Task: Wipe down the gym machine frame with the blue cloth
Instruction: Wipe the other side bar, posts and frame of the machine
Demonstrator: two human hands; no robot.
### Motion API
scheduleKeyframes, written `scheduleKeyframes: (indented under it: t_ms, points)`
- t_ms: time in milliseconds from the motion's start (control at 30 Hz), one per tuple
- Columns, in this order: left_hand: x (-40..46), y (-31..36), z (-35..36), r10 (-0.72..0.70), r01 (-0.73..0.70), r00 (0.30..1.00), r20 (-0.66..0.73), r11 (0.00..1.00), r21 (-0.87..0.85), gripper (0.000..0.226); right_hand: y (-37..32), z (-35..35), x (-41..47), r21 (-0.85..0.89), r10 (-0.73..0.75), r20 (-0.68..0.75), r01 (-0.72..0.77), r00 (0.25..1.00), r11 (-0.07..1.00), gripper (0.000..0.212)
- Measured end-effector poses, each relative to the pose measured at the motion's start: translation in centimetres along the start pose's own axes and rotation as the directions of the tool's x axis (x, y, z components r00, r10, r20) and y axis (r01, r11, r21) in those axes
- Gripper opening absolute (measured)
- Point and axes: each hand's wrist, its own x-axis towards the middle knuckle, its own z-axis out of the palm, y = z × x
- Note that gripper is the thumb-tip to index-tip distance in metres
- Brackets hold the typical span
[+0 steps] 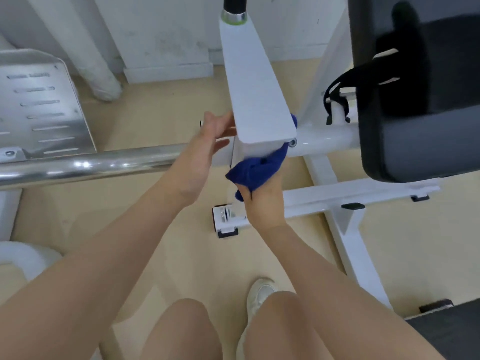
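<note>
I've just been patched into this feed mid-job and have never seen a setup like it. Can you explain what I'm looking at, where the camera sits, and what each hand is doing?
There is no robot here: a person works with bare hands, and the single picture comes from a camera worn on the head, looking forward and down. That is why you see the arms, knees and a shoe at the bottom.

The white bars are the gym machine frame, standing on a pale floor. A black padded seat sits on the right, and a shiny metal bar with a slotted footplate on the left.

The right hand grips a bunched blue cloth and presses it against the lower end of the white arm. The left hand, fingers fairly straight, rests against that arm's left side, probably steadying it.
</note>
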Motion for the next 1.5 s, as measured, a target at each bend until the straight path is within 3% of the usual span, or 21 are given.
scheduleKeyframes:
  t_ms: [67,167,267,300,367,433,533,600,633,700,767,833,900,1000,1067,1133,1233,1300,1367,1433,1500]
  points:
    - [0.1,-0.6,0.0,0.069,-0.069,0.998,-0.001,0.997,0.028,0.072,2.1,0.5,-0.6,-0.058,-0.006,-0.001,0.006,1.0,0.998,0.059]
    - [0.1,-1.1,-0.3,0.128,-0.129,0.992,0.019,0.991,0.032,0.066,2.5,0.9,-0.6,0.046,-0.049,0.015,0.048,0.999,0.998,0.049]
    - [0.2,-1.2,-0.2,0.192,-0.193,0.981,0.027,0.98,0.056,0.067,-0.5,0.8,-0.3,0.157,-0.258,-0.148,0.28,0.955,0.947,0.059]
    - [0.0,-1.3,-0.2,0.211,-0.213,0.977,0.032,0.976,0.046,0.065,-1.0,0.9,-0.1,0.138,-0.36,-0.194,0.389,0.913,0.911,0.064]
    - [-0.3,-1.4,-0.3,0.226,-0.228,0.973,0.056,0.973,0.035,0.064,-0.7,1.5,0.2,0.078,-0.431,-0.246,0.461,0.868,0.884,0.073]
    - [-0.6,-1.4,-0.4,0.215,-0.218,0.974,0.067,0.976,0.031,0.069,1.2,2.3,-0.2,0.023,-0.348,-0.265,0.366,0.899,0.93,0.076]
    - [-1.0,-1.4,-1.0,0.211,-0.225,0.969,0.127,0.967,0.116,0.07,3.7,2.6,-1.1,-0.036,-0.184,-0.182,0.18,0.966,0.983,0.059]
    - [-1.1,-1.8,-1.8,0.228,-0.273,0.957,0.181,0.92,0.282,0.063,3.7,2.2,-1.0,-0.066,-0.188,-0.224,0.178,0.956,0.982,0.053]
    - [-0.9,-2.4,-2.6,0.211,-0.267,0.96,0.185,0.889,0.373,0.056,3.3,1.8,-1.1,-0.144,-0.296,-0.272,0.265,0.916,0.953,0.057]
    - [-0.4,-4.5,-4.7,0.168,-0.208,0.978,0.124,0.754,0.623,0.048,2.9,1.6,-1.2,-0.48,-0.629,-0.276,0.462,0.727,0.745,0.063]
    - [0.2,-6.6,-6.5,0.08,-0.082,0.996,0.048,0.506,0.859,0.05,4.0,2.0,-0.7,-0.784,-0.868,-0.082,0.506,0.49,0.359,0.052]
    - [0.6,-7.9,-7.5,0.042,-0.071,0.997,0.059,0.374,0.925,0.05,4.3,3.0,-0.5,-0.841,-0.904,0.1,0.52,0.415,0.146,0.044]
    - [0.8,-8.1,-7.9,0.094,-0.158,0.987,0.131,0.401,0.902,0.043,4.0,4.3,0.0,-0.876,-0.859,0.248,0.482,0.447,-0.003,0.049]
    - [1.0,-7.8,-8.5,0.153,-0.237,0.969,0.193,0.373,0.897,0.052,3.3,6.7,1.1,-0.933,-0.6,0.293,0.36,0.745,-0.008,0.063]
    - [0.8,-7.8,-8.6,0.123,-0.198,0.979,0.161,0.399,0.895,0.062,3.7,8.4,2.0,-0.971,-0.446,0.23,0.236,0.865,-0.044,0.071]
    - [0.3,-8.1,-8.0,0.064,-0.119,0.993,0.101,0.424,0.898,0.066,4.4,8.7,1.7,-0.975,-0.407,0.221,0.214,0.886,-0.065,0.072]
    - [-0.2,-8.0,-7.1,0.079,-0.076,0.996,0.048,0.398,0.914,0.065,5.5,5.6,-0.3,-0.913,-0.409,0.407,0.373,0.817,-0.164,0.066]
    - [-0.4,-7.9,-6.6,0.085,-0.049,0.996,0.016,0.401,0.915,0.064,6.9,2.5,-1.7,-0.869,-0.581,0.459,0.475,0.672,-0.138,0.059]
    - [-0.7,-7.8,-5.9,0.091,-0.033,0.996,-0.008,0.433,0.901,0.064,8.1,-0.3,-2.5,-0.861,-0.733,0.406,0.497,0.545,-0.107,0.05]
    - [-1.0,-7.4,-5.1,0.168,-0.073,0.985,-0.037,0.603,0.794,0.057,7.4,-2.3,-1.9,-0.898,-0.802,0.224,0.437,0.554,0.051,0.052]
    - [-1.4,-6.7,-3.8,0.223,-0.122,0.969,-0.105,0.803,0.583,0.048,5.6,-2.3,-0.1,-0.808,-0.733,-0.007,0.428,0.68,0.404,0.062]
